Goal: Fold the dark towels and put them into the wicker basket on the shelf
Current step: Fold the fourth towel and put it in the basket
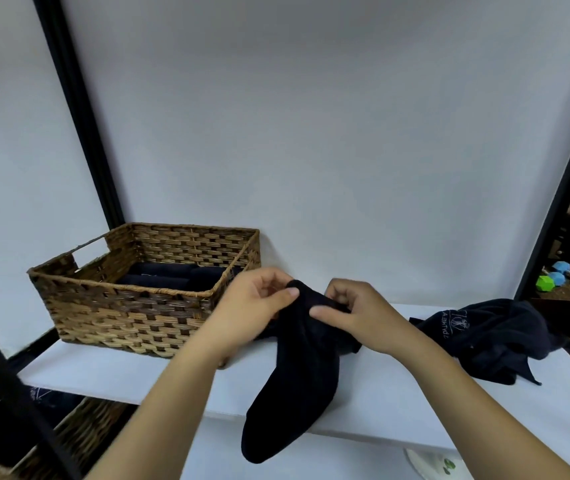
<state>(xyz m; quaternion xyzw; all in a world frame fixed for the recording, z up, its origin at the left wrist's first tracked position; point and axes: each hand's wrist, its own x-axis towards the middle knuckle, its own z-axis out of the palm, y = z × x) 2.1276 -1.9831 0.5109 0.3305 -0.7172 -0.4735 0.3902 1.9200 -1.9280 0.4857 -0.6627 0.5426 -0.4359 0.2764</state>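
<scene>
Dark towel (297, 372), centre of frame, held up by its top edge over the white shelf (131, 372); the lower part hangs down past the shelf's front edge. Left hand (259, 308) pinches the upper corner, thumb on the cloth, fingers curled behind. Right hand (353, 313) just beside it, thumb and curled fingers gripping the same top edge. Both hands closed on the cloth.

Wicker basket (131, 306) stands on the shelf, left of centre, touching or nearly touching the back wall. Folded dark towels (169, 277) lie inside on its floor, side by side.

Unfolded dark towel pile (484, 341) at right of frame on the shelf, crumpled, pale printed lettering showing, apart from the held towel.

Second wicker basket (79, 434) lower left, below the shelf. Blue and green dumbbells (567, 277) on the floor, far right.
</scene>
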